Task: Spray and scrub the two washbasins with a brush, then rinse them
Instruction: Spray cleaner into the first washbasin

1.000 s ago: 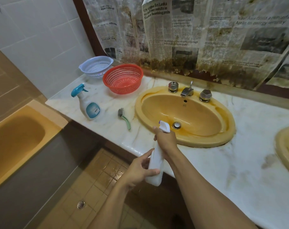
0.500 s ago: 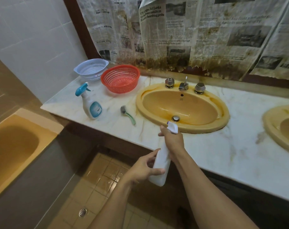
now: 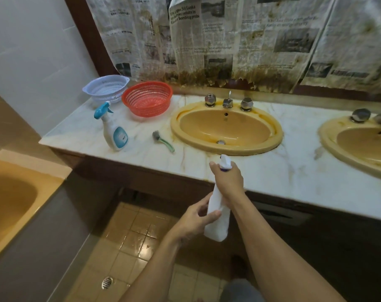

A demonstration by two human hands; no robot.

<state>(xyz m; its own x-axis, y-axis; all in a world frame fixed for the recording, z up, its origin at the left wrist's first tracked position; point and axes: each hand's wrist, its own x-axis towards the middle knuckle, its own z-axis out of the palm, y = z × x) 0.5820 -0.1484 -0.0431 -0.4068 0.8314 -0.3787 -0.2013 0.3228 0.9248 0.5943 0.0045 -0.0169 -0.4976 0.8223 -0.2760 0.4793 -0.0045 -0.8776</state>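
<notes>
Head view: bottle (image 3: pixel 217 225) held off counter (image 3: pixel 283 171) front edge, before left basin (image 3: pixel 207 125).
Right hand (image 3: pixel 227 180): clenched round bottle neck.
Left hand (image 3: pixel 196 219): fingers curled round bottle body.
Brush (image 3: pixel 162 140): flat on counter, just left of left basin.
Right basin (image 3: pixel 329 138): counter's right end.

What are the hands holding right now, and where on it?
A white spray bottle: right hand grips its neck below the nozzle, left hand holds the body.

path from the counter's (image 3: pixel 272 171) front edge into the left basin (image 3: pixel 226 129) is open. left of it: brush (image 3: pixel 163 141), spray bottle (image 3: pixel 114 129), red basket (image 3: pixel 147 99), white basket (image 3: pixel 105 88). taps (image 3: pixel 228 102) line the back rim. bare marble between both basins.
</notes>
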